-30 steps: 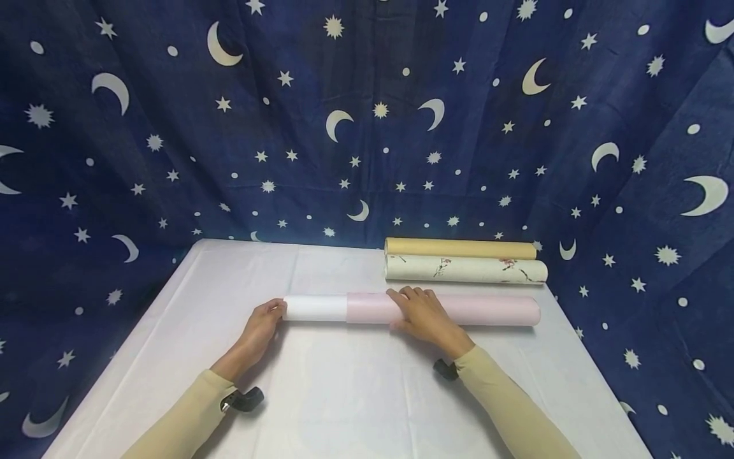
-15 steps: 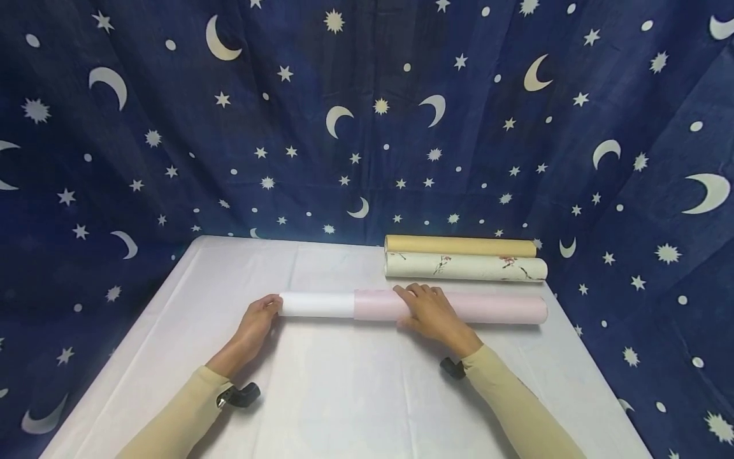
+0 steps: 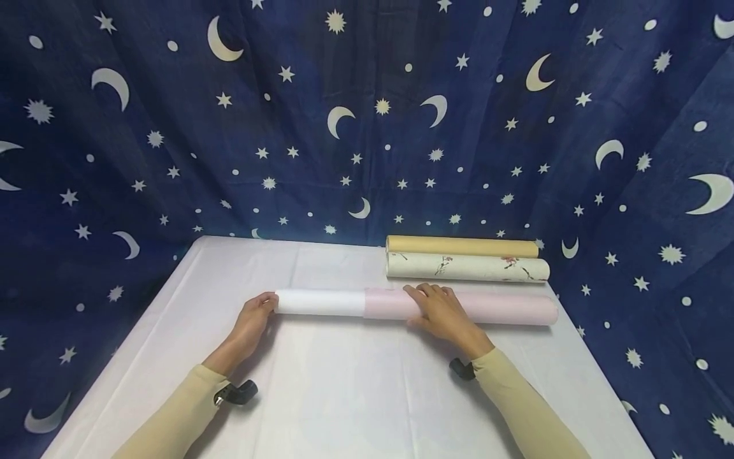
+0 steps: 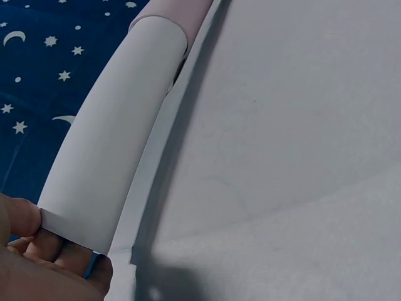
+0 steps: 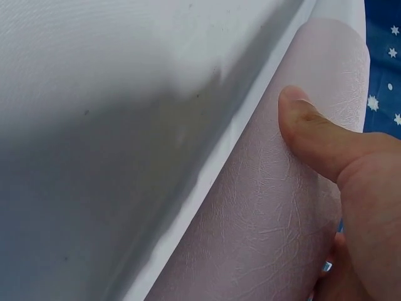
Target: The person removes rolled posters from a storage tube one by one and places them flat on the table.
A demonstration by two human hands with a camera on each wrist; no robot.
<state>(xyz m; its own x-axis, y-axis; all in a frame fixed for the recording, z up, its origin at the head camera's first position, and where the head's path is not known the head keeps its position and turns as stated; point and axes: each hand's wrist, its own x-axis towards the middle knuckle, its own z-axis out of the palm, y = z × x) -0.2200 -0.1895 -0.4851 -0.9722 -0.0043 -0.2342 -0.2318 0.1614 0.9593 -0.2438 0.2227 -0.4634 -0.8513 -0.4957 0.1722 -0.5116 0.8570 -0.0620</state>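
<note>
Pinching the outer end of a white roll [image 3: 321,303] w/ my L hand [image 3: 250,324], thumb on the outside, fingers curled at its end edge; my R hand [image 3: 447,315] is wrapped over a pink roll [image 3: 510,309], thumb on the near side, fingers over the far side, so neither hand is spread wide; both rolls lie in one line, L to R, across the white-covered table [image 3: 344,395], the white one's other end sitting inside the pink one's mouth, btwn my hands; a yellow roll [image 3: 461,246] and a flower-patterned roll [image 3: 482,268] lie side by side farther back on the R; the step, as I judge it, is working one roll lengthwise against the other; best done w/ both on the same axis, b/c a tilt could catch the pink lip; R palm light, as the pink surface shows fine creases up close & prob. dents easily; L pinch firm but not hard, or the white edge might buckle; pull or push evenly, no jerks, no twist
</note>
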